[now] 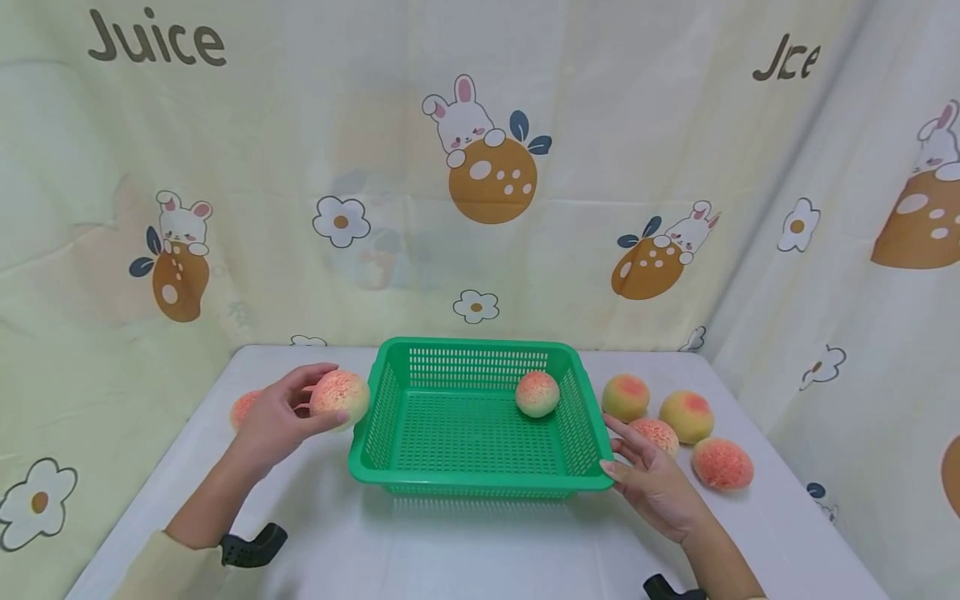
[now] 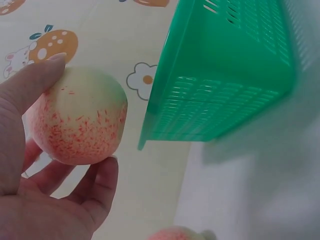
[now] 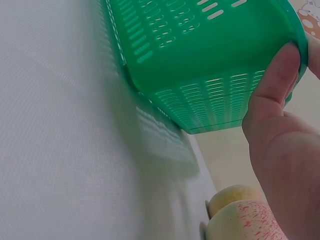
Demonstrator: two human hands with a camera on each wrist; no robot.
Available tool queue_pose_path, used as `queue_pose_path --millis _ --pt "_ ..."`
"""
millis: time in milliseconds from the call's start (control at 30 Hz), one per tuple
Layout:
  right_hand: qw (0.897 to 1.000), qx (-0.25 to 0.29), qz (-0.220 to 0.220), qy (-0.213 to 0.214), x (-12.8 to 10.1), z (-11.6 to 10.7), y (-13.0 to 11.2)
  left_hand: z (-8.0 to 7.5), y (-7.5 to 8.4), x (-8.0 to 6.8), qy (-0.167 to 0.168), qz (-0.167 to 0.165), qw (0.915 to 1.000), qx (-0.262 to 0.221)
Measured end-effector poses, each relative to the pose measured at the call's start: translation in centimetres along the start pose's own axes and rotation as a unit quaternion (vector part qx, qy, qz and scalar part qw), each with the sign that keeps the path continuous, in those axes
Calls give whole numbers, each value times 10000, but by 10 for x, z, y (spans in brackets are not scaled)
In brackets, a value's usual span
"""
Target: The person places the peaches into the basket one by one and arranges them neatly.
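My left hand (image 1: 279,417) holds a pink and pale-yellow peach (image 1: 340,399) just off the left rim of a green plastic basket (image 1: 480,482). In the left wrist view, the thumb lies on one side of this peach (image 2: 82,117) and curled fingers on the other. At the basket's right front corner, my right hand (image 1: 660,492) pinches the rim. The right wrist view has the thumb pressed against the basket's outer wall (image 3: 200,55), with the other fingers mostly hidden. Inside the basket, toward the right, lies another peach (image 1: 537,394).
Several peaches lie right of the basket, among them a yellowish one (image 1: 626,397) and a pinker one (image 1: 722,463). Behind my left hand, another peach (image 1: 243,408) is partly hidden. A white-covered table (image 1: 465,550) carries everything, with a printed curtain (image 1: 600,125) behind it.
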State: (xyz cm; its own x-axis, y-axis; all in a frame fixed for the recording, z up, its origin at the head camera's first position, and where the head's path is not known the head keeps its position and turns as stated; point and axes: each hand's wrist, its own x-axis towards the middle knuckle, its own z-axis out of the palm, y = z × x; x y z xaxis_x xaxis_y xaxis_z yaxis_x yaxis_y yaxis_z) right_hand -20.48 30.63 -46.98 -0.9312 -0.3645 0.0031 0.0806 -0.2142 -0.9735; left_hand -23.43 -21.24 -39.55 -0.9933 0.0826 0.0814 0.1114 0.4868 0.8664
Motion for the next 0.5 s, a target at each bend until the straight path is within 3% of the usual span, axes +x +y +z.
queue_pose_path --millis 500 --pt "9998 -139 90 149 1 -3 3 10 17 19 -348 104 9993 -76"
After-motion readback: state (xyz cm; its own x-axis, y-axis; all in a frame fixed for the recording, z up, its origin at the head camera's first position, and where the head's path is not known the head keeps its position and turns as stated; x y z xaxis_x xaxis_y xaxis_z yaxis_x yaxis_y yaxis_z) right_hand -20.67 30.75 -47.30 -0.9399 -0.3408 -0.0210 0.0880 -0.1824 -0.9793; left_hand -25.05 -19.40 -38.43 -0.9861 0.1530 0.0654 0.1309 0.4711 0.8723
